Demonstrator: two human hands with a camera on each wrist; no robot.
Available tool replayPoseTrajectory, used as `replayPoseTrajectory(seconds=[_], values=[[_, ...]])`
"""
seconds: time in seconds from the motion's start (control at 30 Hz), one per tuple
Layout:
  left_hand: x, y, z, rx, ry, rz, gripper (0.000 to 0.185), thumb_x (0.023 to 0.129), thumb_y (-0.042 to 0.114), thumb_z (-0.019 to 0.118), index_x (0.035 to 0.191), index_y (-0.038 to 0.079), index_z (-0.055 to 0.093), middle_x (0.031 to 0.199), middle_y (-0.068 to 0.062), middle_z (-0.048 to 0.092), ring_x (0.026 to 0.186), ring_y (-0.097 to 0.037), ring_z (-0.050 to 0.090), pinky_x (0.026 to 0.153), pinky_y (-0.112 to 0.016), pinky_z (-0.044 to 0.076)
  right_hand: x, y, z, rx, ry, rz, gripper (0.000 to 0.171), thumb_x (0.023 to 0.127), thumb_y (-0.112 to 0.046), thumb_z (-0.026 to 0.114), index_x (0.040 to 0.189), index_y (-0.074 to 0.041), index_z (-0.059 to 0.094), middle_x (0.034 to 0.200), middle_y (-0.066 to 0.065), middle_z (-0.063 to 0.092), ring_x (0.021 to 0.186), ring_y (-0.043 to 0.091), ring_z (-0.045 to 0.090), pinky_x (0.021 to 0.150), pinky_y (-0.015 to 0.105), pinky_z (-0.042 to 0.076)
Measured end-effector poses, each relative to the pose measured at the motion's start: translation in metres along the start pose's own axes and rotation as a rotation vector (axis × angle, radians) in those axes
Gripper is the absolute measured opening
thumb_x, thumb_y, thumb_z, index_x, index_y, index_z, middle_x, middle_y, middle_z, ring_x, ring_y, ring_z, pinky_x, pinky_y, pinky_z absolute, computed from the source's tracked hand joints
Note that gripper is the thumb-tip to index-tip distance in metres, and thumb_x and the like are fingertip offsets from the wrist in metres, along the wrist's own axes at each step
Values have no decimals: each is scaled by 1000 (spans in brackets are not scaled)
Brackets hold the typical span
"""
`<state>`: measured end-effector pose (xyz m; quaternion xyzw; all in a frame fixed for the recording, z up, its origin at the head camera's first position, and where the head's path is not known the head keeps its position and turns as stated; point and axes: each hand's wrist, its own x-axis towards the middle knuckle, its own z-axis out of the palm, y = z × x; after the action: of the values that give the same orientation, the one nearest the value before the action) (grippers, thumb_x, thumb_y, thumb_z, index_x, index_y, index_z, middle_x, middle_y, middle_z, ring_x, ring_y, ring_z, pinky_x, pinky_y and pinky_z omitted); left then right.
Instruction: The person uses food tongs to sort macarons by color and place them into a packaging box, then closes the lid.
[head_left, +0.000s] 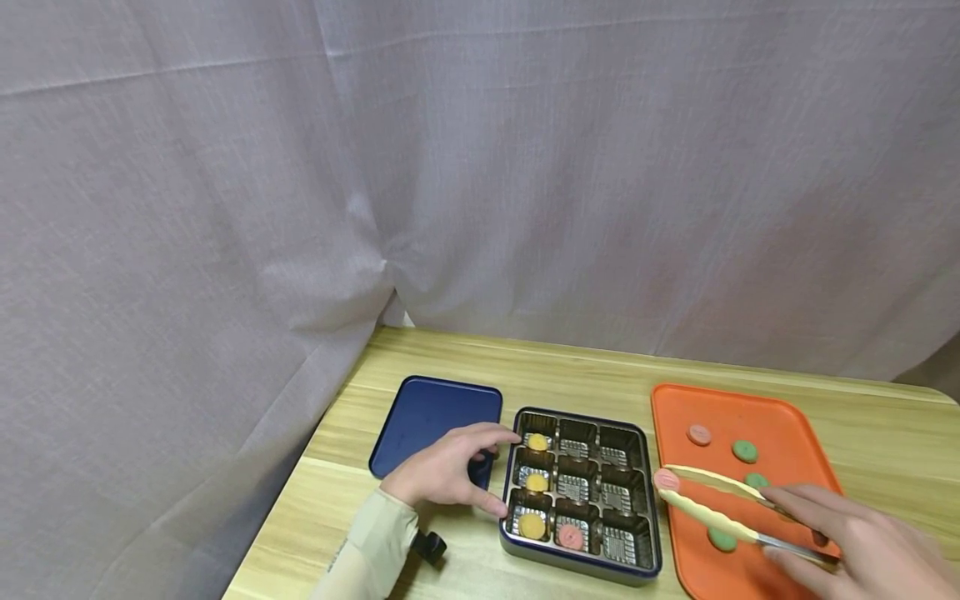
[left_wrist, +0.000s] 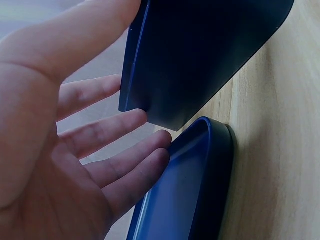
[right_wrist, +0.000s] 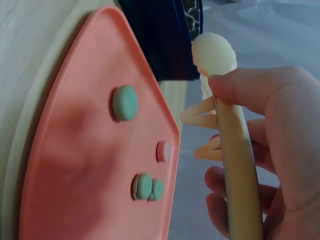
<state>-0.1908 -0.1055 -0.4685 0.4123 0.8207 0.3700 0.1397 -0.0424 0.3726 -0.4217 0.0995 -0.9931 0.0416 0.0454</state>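
Observation:
A dark blue tin [head_left: 581,567] holds a tray of nine cups. Three yellow sweets [head_left: 536,482] fill its left column, and one pink sweet [head_left: 571,537] lies in the front middle cup. My left hand [head_left: 450,471] rests against the tin's left wall [left_wrist: 200,50] with relaxed, spread fingers [left_wrist: 125,150]. My right hand [head_left: 862,550] grips cream tongs [head_left: 712,508] [right_wrist: 235,150]. The tongs' tips pinch a pink disc [head_left: 665,480] just above the tin's right edge.
The tin's blue lid [head_left: 431,421] [left_wrist: 185,185] lies flat left of the tin, under my left hand. An orange tray [head_left: 795,425] [right_wrist: 75,150] on the right carries a pink disc [head_left: 699,434] and three green discs [head_left: 745,451] [right_wrist: 125,102]. Grey cloth hangs behind the wooden table [head_left: 570,367].

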Motion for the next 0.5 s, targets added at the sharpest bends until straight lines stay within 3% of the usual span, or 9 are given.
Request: replayPoseTrajectory(seconds=[0.07,0.2,0.27,0.4,0.5], values=[[0,0,0,8,0,1,96,77,42,95,156,14,49,157,0,50,130,-24,60,109,-30,53,3,-4,0,5,-8,-6,68,82,-65,81,134,-21,73,126,-2,70,77,-3,56,56,25,44],[0,0,1,19,0,9,96,77,42,95,156,13,49,157,-1,50,129,-23,60,108,-30,53,7,-15,0,18,68,-62,66,78,-63,86,130,-23,75,127,0,72,90,17,71,62,33,54],[0,0,1,23,-1,10,96,77,43,94,156,13,49,156,-1,51,129,-24,60,108,-30,53,11,-23,-2,17,91,-78,64,76,-63,87,127,-26,76,127,-1,72,92,18,72,62,33,54],[0,-1,1,20,-4,6,96,77,44,94,156,13,49,156,-1,51,130,-24,60,109,-29,53,18,-39,-4,59,128,-117,58,75,-57,90,123,-29,75,122,-8,71,75,-5,56,53,23,41],[0,0,0,18,-6,-2,96,77,44,94,156,13,49,156,0,50,130,-23,60,109,-29,53,24,-49,-4,100,199,-189,56,72,-47,95,121,-29,75,115,-14,70,67,-11,41,50,20,31]])
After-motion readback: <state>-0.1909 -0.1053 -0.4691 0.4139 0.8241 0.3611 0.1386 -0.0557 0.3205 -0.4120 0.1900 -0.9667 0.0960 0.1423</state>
